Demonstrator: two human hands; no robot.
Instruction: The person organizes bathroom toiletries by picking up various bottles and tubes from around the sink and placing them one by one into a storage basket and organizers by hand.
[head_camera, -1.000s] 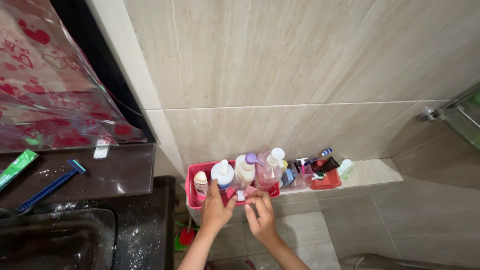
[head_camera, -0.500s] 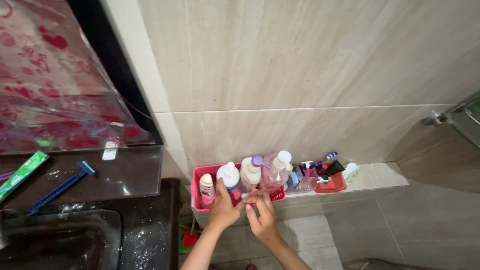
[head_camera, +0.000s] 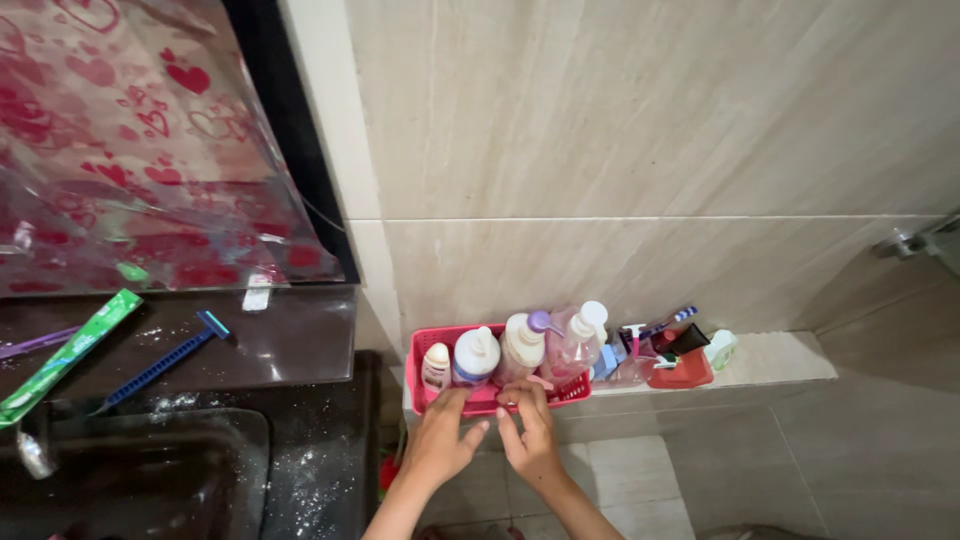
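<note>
Head view, looking down. Two hands at the front rim of one pink basket standing on a low tiled ledge against the wall. Left hand: fingers loosely spread, tips on the basket's front edge, holding nothing. Right hand: fingers pinched narrow at the rim on something small and pink; what it is, cannot tell.

Count in the basket: four bottles. One small cream bottle, one white bottle with blue label, one cream pump bottle with purple cap, one clear pink pump bottle. They stand packed, touching each other.

Just right of the basket: one red tray crowded with small toiletries, one pale green-white container beside it.

Left: dark counter with one blue razor and one green tube; heart-patterned plastic sheet above.

Bare ledge runs right of the container. Tiled floor shows below the hands.
</note>
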